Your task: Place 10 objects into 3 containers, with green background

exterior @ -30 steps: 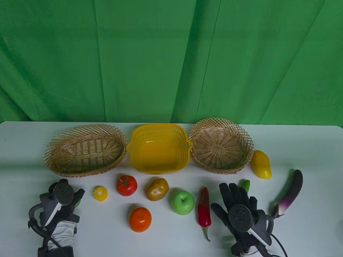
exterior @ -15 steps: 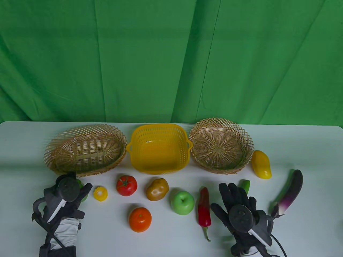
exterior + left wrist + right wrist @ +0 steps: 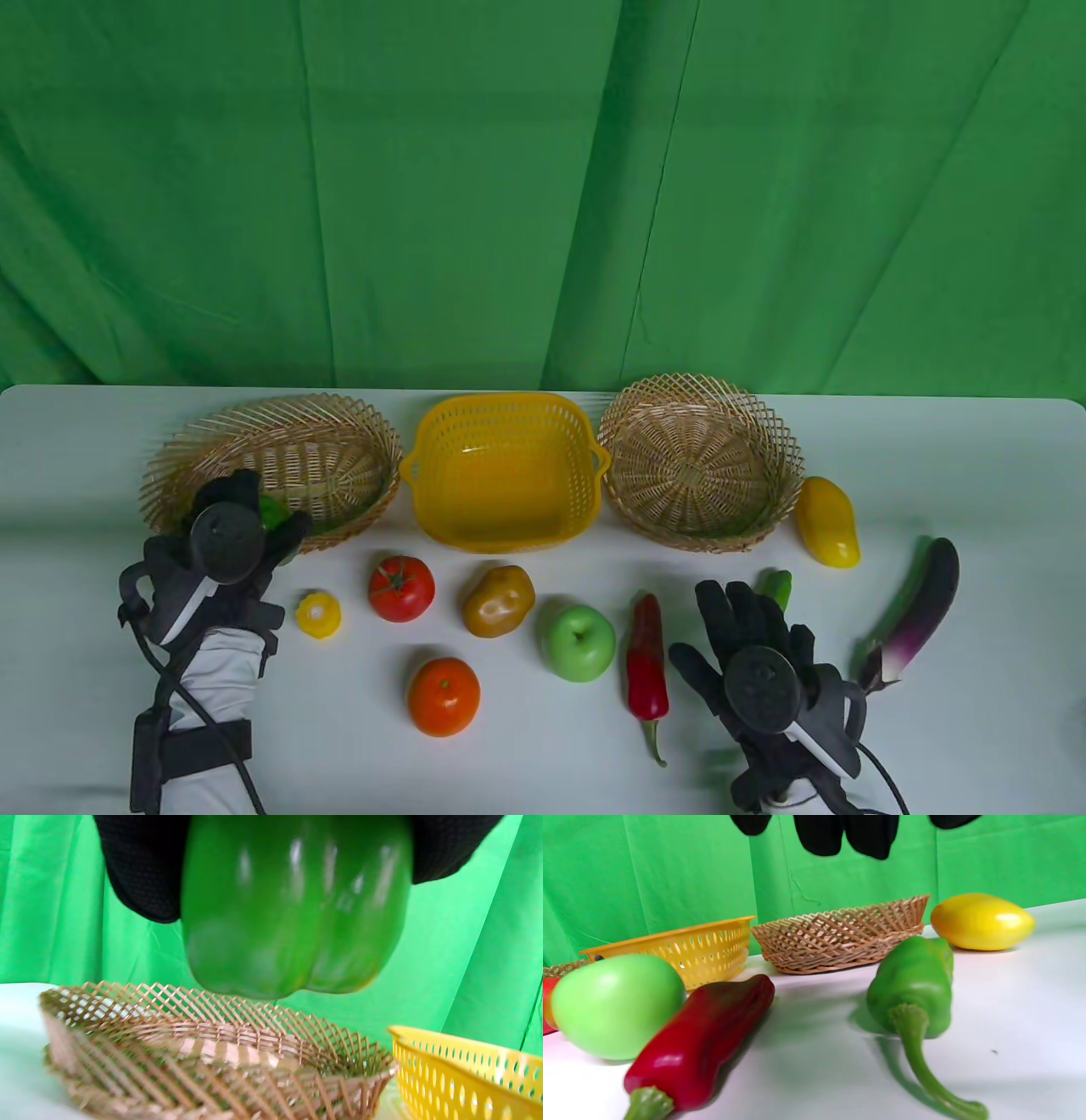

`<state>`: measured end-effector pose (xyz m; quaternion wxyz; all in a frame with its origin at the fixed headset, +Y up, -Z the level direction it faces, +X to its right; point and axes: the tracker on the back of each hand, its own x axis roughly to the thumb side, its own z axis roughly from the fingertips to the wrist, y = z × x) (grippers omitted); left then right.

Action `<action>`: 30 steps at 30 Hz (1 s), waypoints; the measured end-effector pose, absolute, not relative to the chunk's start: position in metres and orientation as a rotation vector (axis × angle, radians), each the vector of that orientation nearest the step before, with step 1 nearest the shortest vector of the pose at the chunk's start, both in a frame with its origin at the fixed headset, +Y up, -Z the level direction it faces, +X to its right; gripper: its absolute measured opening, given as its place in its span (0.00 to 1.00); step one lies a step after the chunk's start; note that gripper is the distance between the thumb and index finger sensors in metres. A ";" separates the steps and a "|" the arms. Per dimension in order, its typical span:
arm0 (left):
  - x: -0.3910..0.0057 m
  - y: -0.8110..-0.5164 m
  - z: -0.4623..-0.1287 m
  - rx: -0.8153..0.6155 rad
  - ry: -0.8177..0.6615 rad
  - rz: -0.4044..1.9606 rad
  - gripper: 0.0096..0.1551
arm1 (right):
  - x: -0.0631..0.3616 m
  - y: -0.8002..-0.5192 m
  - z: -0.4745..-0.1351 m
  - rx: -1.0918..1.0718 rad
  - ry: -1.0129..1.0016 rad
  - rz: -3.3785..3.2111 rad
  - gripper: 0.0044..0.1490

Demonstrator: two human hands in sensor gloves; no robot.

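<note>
1. Green bell pepper (image 3: 292,904) hangs in our left hand (image 3: 225,543), whose fingers (image 3: 144,870) grip it on both sides above the near rim of the oval wicker basket (image 3: 339,441); in the left wrist view the pepper sits clear of the weave below it.
2. We keep our right hand (image 3: 751,654) flat over the worktop (image 3: 933,764), fingers (image 3: 869,834) spread and holding nothing, just behind a long green pepper (image 3: 914,984) that lies on its side with its stem toward the wrist camera.
3. Beside the oval basket stand a yellow plastic basket (image 3: 505,463) in the middle and a round wicker basket (image 3: 700,463) to the right, the three side by side along the back of the worktop, before the green backdrop (image 3: 509,187).
4. We see nothing resting inside any of the three containers.
5. Across the front of the worktop lie a small yellow squash-like piece (image 3: 319,613), a tomato (image 3: 400,587), a potato (image 3: 498,601), a green apple (image 3: 578,642), an orange (image 3: 444,696) and a red chili (image 3: 647,666).
6. At the far right, a yellow mango (image 3: 828,521) rests just beside the round wicker basket, and a purple eggplant (image 3: 916,611) lies at a slant near our right hand.
</note>
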<state>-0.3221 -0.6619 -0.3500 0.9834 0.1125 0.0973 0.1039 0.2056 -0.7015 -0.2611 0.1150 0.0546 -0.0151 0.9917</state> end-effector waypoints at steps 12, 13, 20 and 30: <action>-0.342 -0.675 -0.400 0.260 0.269 0.085 0.52 | 0.204 -0.703 -0.261 0.132 -0.019 2.943 0.52; -0.345 -0.679 -0.403 0.251 0.283 0.076 0.52 | 0.204 -0.703 -0.261 0.132 -0.018 2.944 0.52; -0.351 -0.708 -0.416 0.156 0.328 0.069 0.51 | 0.200 -0.707 -0.263 0.136 0.011 2.963 0.52; -0.349 -0.719 -0.421 0.105 0.346 0.039 0.49 | 0.200 -0.708 -0.263 0.127 0.033 2.964 0.51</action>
